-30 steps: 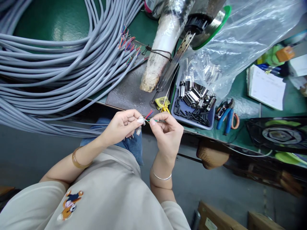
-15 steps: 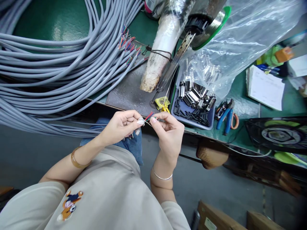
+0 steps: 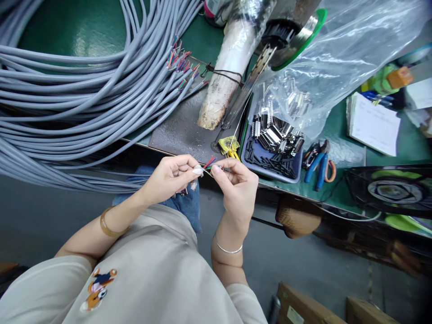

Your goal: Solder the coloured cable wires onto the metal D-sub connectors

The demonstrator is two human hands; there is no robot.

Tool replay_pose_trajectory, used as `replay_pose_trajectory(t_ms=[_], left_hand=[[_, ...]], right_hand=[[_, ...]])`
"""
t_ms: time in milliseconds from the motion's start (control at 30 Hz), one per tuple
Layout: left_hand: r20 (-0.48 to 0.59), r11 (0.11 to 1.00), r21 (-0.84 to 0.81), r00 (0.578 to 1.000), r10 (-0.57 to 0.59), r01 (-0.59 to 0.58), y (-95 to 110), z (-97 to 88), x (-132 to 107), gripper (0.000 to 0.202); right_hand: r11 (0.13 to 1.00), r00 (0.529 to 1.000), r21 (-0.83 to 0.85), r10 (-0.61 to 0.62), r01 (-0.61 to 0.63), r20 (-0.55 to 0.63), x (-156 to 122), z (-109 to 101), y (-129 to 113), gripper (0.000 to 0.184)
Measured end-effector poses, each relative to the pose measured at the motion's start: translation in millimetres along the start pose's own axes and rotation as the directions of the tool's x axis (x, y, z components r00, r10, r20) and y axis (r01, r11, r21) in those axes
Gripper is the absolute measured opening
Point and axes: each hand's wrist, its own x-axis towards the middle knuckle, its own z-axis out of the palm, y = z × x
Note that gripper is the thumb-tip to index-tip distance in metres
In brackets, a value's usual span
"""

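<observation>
My left hand (image 3: 175, 177) pinches the end of a grey cable, its thumb and forefinger closed where the thin coloured wires (image 3: 209, 163) come out. Red, blue and green strands fan out between my two hands. Thumb and forefinger of my right hand (image 3: 234, 180) are closed on some of these wires, a pale strand running between the hands. Both hands are above my lap, just off the bench's front edge. The fingers hide the very tips of the wires. Behind my left hand, many grey cables (image 3: 101, 90) lie in loops with stripped coloured ends.
A blue tray (image 3: 299, 171) holds metal connectors (image 3: 276, 135) and black pieces. Above the mat hangs a white-wrapped rod (image 3: 219, 85) beside a metal tool (image 3: 245, 85) and a wire spool (image 3: 312, 36). Blue-handled pliers (image 3: 317, 168), papers (image 3: 374, 123) and a black fan (image 3: 391, 189) lie to the right.
Almost nothing differs. Both hands keep their pinch at the same spot, with only a tiny shift of the right hand and the wires.
</observation>
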Motion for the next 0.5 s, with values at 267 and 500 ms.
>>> replay_pose_trajectory(t_ms=[267, 500], left_hand=[[-0.006, 1.0, 0.003, 1.0, 0.006, -0.006, -1.4, -1.2, -0.3, 0.033], [0.015, 1.0, 0.01, 1.0, 0.008, -0.008, -2.7, -2.9, -1.2, 0.033]], right_hand=[[1.0, 1.0, -0.002, -0.006, 0.006, 0.003, 0.8, -0.6, 2.3, 0.016], [1.0, 1.0, 0.006, -0.022, 0.022, 0.009, 3.2, -4.3, 1.6, 0.011]])
